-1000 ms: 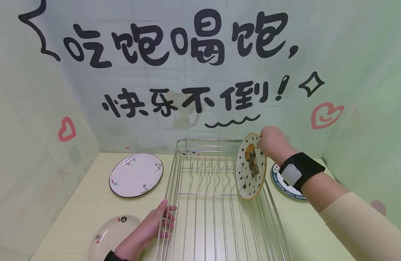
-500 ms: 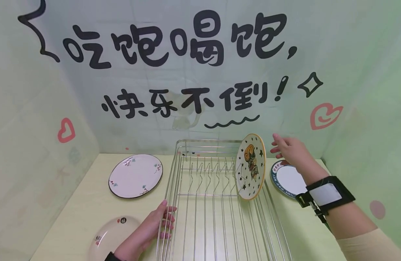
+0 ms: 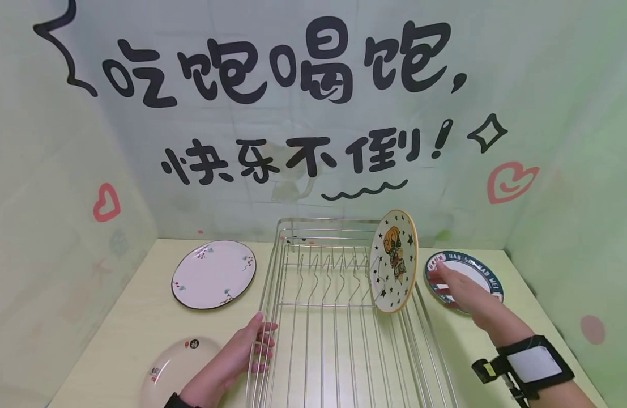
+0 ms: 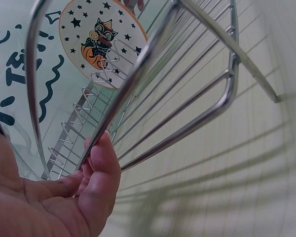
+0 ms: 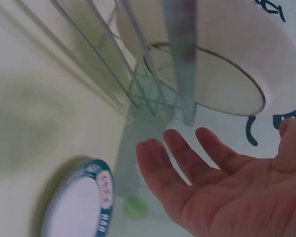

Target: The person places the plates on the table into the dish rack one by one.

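Note:
A metal wire dish rack point(image 3: 335, 340) stands in the middle of the table. My left hand point(image 3: 242, 345) grips its left side, and the left wrist view shows fingers point(image 4: 101, 168) curled at a wire. An orange-rimmed plate point(image 3: 393, 260) with a cat picture and black stars stands upright at the rack's back right; the right wrist view shows its pale underside point(image 5: 227, 84). Over a blue-rimmed plate point(image 3: 483, 276) right of the rack hovers my right hand point(image 3: 463, 292), fingers spread and holding nothing. The hand hides part of that plate.
A white plate point(image 3: 213, 275) with small flowers and a dark rim lies left of the rack. Nearer on that side is a cream plate point(image 3: 173, 362), partly behind the left forearm. A printed backdrop point(image 3: 303, 124) rises behind the table.
My right hand has let go of the orange-rimmed plate, which stays upright in the rack. It has moved right and down to the blue-rimmed plate. My left hand has not moved.

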Available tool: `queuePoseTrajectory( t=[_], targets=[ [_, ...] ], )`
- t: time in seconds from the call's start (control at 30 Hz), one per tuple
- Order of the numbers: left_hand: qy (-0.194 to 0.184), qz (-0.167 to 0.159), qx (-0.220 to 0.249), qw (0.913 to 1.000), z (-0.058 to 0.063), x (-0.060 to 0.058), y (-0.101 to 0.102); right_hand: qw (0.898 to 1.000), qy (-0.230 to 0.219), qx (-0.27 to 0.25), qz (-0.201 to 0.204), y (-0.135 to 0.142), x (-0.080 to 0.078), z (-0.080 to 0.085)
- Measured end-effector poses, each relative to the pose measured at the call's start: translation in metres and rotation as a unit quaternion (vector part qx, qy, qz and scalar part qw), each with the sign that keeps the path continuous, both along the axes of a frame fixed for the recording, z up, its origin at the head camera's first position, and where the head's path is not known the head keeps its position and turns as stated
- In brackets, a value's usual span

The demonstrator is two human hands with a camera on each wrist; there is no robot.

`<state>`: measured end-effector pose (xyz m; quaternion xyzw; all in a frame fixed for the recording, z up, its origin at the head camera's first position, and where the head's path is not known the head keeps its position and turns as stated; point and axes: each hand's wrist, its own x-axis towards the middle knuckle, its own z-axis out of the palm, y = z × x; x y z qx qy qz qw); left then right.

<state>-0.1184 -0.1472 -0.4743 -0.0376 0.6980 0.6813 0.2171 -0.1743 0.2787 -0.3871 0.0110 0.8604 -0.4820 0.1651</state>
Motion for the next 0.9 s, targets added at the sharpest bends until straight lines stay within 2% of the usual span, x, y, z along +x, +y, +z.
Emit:
queuePoseTrajectory(
  t=[0.13,0.27,0.4,0.6,0.7,0.8,0.9],
  targets=[
    [0.007,-0.004,-0.002,1.0000,-0.001,0.001,0.000,0.999,-0.028,-0.022,0.013,-0.004,0.015,-0.020],
    [0.007,-0.008,-0.003,0.9999,-0.002,0.002,0.001,0.997,-0.064,-0.035,0.008,-0.006,0.026,-0.038],
    [0.006,-0.004,-0.003,1.0000,-0.002,0.001,0.001,0.991,-0.107,-0.080,0.003,-0.004,0.036,-0.051],
    [0.006,0.000,-0.003,1.0000,-0.001,0.000,0.001,0.970,-0.158,-0.184,0.031,0.001,0.048,-0.061],
    [0.005,0.001,-0.004,1.0000,-0.001,0.000,0.001,0.957,-0.176,-0.228,0.028,0.001,0.054,-0.065],
    [0.003,0.002,-0.004,1.0000,-0.001,0.000,0.001,0.947,-0.194,-0.254,0.018,-0.001,0.062,-0.068],
    [0.004,0.004,-0.007,1.0000,-0.001,0.000,0.001,0.941,-0.208,-0.265,0.013,-0.005,0.068,-0.070]
  ],
)
